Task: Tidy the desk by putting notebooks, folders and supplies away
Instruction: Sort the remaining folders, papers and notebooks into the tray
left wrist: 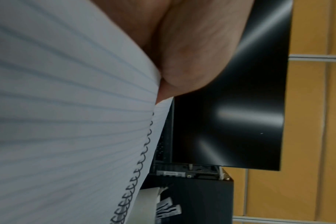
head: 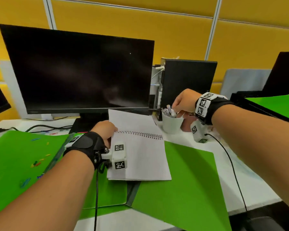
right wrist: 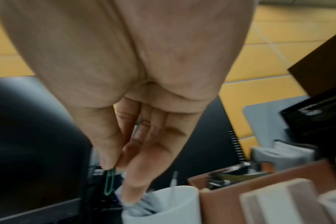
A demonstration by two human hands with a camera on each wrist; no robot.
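- Left hand (head: 105, 130) gripping the left edge of the open spiral notebook (head: 140, 157), fingers curled on the page edge by the wire binding; lined page filling most of the left wrist view (left wrist: 67, 121).
- Notebook lying open near the desk (head: 227, 157) center, in front of the monitor (head: 80, 70), resting partly on a green folder (head: 182, 189); upper page standing up off the binding.
- Right hand (head: 183, 100) hanging over the white cup (head: 171, 124), thumb & forefinger pinching a green paper clip (right wrist: 110, 182), other fingers reaching down toward the cup rim (right wrist: 163, 201).
- Cup sitting toward the back of the desk, right of the notebook, holding pens/markers; brown organizer (right wrist: 240, 197) just beside it on the right.
- Second green folder (head: 20, 160) lying at the desk's left edge w/ loose colored clips (head: 38, 162) scattered on it.
- Black PC box (head: 188, 82) standing behind the cup.
- Another green folder (head: 277, 105) sitting in a black tray at the far right.
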